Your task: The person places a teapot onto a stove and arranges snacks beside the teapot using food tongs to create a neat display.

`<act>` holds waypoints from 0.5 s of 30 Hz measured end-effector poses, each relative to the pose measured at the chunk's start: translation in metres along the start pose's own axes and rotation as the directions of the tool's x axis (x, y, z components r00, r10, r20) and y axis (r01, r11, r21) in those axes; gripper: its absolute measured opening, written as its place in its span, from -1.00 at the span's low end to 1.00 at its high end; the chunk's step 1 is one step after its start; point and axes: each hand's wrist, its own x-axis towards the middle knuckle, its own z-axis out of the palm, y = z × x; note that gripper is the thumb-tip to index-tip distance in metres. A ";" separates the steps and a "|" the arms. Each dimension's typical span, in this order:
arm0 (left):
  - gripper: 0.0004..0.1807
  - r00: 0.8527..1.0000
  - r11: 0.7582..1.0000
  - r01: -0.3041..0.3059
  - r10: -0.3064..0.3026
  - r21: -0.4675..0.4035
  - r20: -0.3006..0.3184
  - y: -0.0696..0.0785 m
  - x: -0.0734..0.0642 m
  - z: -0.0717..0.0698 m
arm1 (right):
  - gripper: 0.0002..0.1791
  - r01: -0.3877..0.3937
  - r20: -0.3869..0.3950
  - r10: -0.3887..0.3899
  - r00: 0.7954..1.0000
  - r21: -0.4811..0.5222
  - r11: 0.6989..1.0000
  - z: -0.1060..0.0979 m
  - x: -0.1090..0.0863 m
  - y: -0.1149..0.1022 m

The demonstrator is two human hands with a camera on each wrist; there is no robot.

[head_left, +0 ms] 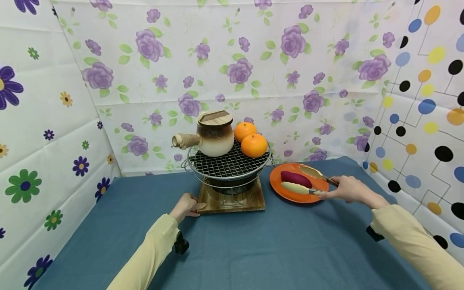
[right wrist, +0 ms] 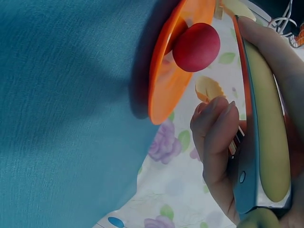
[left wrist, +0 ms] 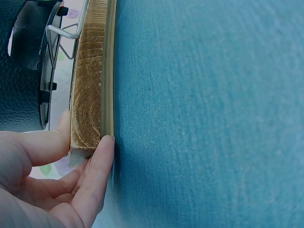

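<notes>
In the head view my left hand [head_left: 185,206] grips the front left corner of a square wooden board [head_left: 232,205]. The left wrist view shows the thumb on the top edge and a finger beneath the board [left wrist: 90,76]. My right hand [head_left: 349,189] holds kitchen tongs [head_left: 299,188] with pale tips, spread apart. Between the tips lies a purple sweet potato [head_left: 296,179] on an orange plate [head_left: 280,194]; whether the tips touch it I cannot tell. From the right wrist, the tongs' yellow-green handle [right wrist: 268,128] shows against the palm.
On the board stands a black round stove [head_left: 232,185] topped by a wire grill [head_left: 230,166]. A clay pot [head_left: 215,141] with a wooden lid and wrapped handle sits there beside two oranges [head_left: 254,146]. Patterned cloths [head_left: 203,80] enclose the blue-covered table [head_left: 239,249].
</notes>
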 end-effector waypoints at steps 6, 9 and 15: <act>-0.45 1.000 1.000 0.002 -0.002 0.002 0.003 0.001 -0.001 0.000 | 0.08 -0.003 -0.006 0.003 1.000 0.006 1.000 0.002 0.000 0.001; -0.58 1.000 1.000 0.006 -0.006 0.000 0.001 0.001 -0.001 0.000 | 0.07 -0.003 -0.008 0.003 1.000 0.009 1.000 0.004 0.000 0.002; -0.46 1.000 1.000 0.000 0.000 -0.010 0.007 0.000 0.001 -0.001 | 0.04 -0.004 -0.007 0.004 1.000 0.021 1.000 0.008 0.003 0.007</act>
